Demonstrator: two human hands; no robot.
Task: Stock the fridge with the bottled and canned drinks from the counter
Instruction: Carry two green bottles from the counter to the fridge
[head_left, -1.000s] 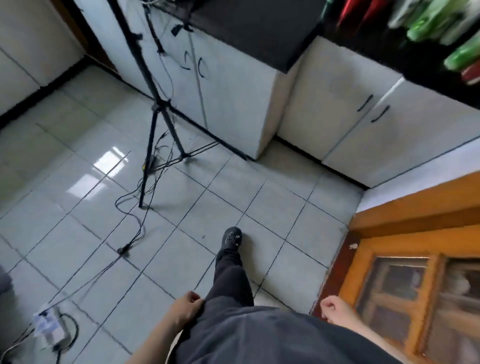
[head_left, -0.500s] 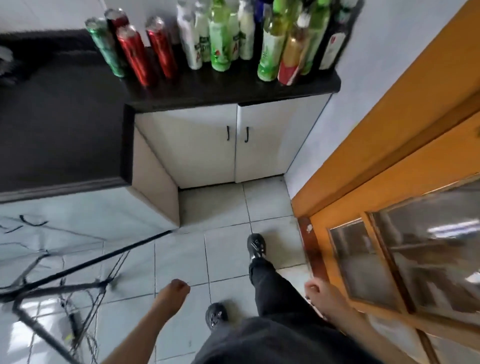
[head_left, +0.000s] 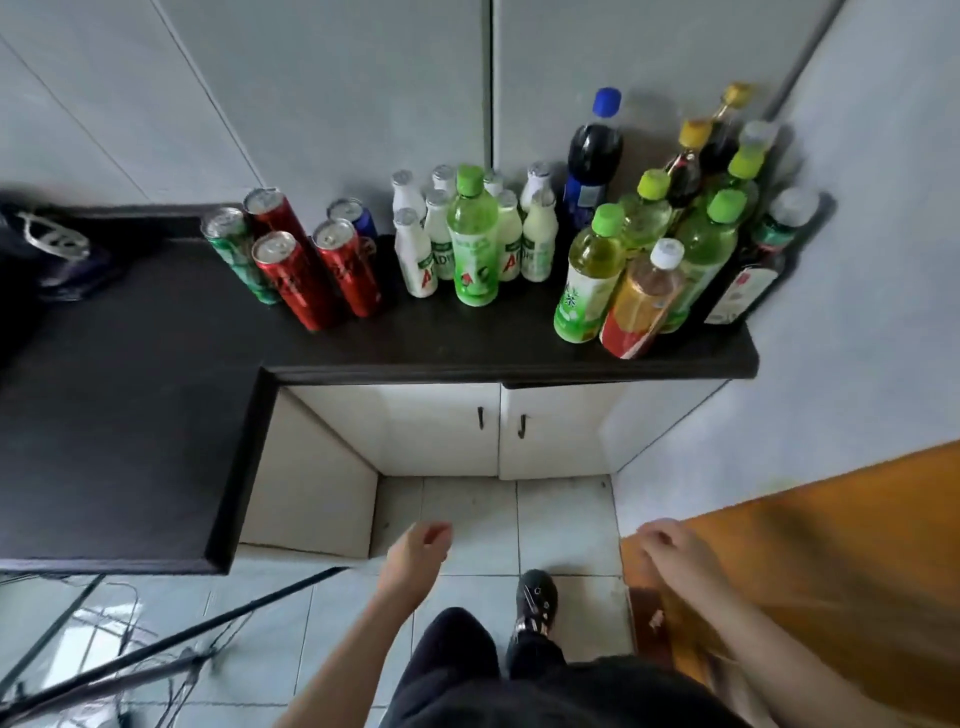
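Stocking appears not yet begun
Cans (head_left: 340, 265) and bottles (head_left: 589, 275) are massed at the back edge of the counter (head_left: 156, 395); left hand (head_left: 418, 551) and right hand (head_left: 672, 553) are held empty, fingers loosely curled.

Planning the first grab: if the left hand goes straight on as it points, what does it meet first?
Probably the white cabinet door under the black countertop. The left hand sits low, though depth is unclear.

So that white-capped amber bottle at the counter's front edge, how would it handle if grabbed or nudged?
The amber bottle looks nearly full, so probably heavy for its size. Tall, narrow and near the counter edge, it could tip off if nudged. The green bottle beside it stands close, so a grab may knock that too.
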